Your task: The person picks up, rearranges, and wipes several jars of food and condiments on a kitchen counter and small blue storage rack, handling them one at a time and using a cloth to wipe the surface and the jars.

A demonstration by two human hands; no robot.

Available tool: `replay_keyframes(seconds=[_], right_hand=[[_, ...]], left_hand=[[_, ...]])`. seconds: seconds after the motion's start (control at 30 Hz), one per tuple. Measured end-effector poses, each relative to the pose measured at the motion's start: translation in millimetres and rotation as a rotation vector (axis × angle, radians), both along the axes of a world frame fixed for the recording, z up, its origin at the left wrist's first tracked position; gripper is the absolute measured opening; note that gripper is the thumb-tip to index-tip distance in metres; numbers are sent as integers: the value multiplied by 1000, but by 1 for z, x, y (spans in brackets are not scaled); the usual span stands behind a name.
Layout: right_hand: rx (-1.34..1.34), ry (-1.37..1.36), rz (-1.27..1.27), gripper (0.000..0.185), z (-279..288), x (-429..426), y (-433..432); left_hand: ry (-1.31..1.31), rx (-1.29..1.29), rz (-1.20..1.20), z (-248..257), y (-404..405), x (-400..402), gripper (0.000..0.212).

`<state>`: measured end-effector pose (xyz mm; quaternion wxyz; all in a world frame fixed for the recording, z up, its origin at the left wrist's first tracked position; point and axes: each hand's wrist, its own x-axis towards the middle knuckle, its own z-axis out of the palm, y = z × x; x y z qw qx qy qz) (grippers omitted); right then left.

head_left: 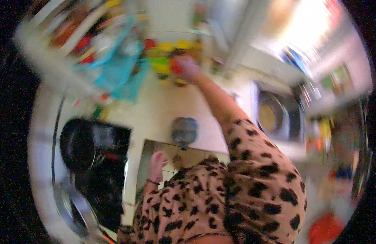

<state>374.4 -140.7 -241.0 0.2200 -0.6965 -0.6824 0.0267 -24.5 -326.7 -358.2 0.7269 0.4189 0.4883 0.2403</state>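
My right hand [189, 68] reaches far forward over the pale countertop [163, 106], its fingers at a red item [176, 66] among yellow, green and brown packages or containers [162, 58]. Blur hides whether the fingers grip that item. Low beside my body, my left hand [158, 164] hangs before the counter's front edge, fingers partly curled, with nothing seen in it. A small round, dark grey-blue object [184, 130] with a short stem lies near the counter edge between my arms.
To the left is a black cooktop [99, 170] with a dark round pan or pot [78, 146]. A turquoise cloth or bag [120, 79] lies at the back left. A basin-like fixture [268, 114] stands right of my arm. Blurred shelves with items line the upper left.
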Motion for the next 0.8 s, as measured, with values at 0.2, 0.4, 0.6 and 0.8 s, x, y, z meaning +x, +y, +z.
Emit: replay_keyframes(seconds=[0.2,0.4,0.6,0.8], right_hand=[[353,75,-188,35,28,-22,-121],[140,312,-265,17,-12,-23,-325],[-62,518,-521,16,-59,-15,-444],[9,650,-253,13,-99,-14,-443]], left_hand=[[40,-55,-104,43,11,40,34],[12,180,-163,74,23,54,27],[-26,185,99,75,-13,54,21],[-76,93,234,49,-56,72,18]])
